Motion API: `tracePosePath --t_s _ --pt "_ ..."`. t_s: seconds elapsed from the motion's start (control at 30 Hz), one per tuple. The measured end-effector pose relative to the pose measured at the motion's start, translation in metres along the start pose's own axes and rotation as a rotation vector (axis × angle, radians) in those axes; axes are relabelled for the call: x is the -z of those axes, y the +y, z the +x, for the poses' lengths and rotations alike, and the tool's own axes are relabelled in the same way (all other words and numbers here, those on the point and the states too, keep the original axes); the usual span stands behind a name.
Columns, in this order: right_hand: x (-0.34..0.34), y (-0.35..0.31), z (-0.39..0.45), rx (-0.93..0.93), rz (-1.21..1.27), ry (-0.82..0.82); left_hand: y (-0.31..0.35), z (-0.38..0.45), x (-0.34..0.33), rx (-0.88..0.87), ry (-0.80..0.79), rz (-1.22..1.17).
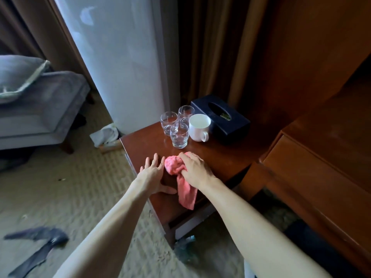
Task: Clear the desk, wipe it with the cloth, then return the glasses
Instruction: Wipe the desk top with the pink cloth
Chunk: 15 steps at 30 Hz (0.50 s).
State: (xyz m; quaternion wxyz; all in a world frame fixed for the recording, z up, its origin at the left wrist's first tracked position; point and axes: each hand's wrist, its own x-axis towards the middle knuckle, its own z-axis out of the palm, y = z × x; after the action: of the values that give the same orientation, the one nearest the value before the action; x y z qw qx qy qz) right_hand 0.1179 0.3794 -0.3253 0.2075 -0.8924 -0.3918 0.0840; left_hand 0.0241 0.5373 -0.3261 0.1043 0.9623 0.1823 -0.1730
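The right hand (193,169) is gripping the bunched pink cloth (176,167) on the bench (220,161); the left hand (153,171) is lying flat, fingers spread, holding nothing. A far-reaching wipe risks toppling the 3 glasses (179,135) clustered just beyond, beside the mug (199,127).

Desk inventory, counted: three clear glasses, clustered at twelve o'clock on the desk (220,157), the first (168,123) at the rear left, the second (185,115) at the rear right, the third (179,135) nearest the front. One white mug (198,127) at one o'clock, just beside them. One dark tissue box (222,117) at two o'clock. One pink cloth (180,177) at six o'clock. Two hands present, left (154,173) and right (194,169).
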Motion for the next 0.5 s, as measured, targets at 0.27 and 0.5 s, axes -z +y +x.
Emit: tracePosePath --t_s 0.27,0.5 --pt "0.111 -0.032 -0.049 0.042 -0.261 0.114 0.061 -0.016 0.068 -0.020 0.032 -0.081" --pt "0.299 -0.002 -0.121 0.017 -0.259 0.505 0.200 -0.069 0.142 -0.616 0.454 -0.227"
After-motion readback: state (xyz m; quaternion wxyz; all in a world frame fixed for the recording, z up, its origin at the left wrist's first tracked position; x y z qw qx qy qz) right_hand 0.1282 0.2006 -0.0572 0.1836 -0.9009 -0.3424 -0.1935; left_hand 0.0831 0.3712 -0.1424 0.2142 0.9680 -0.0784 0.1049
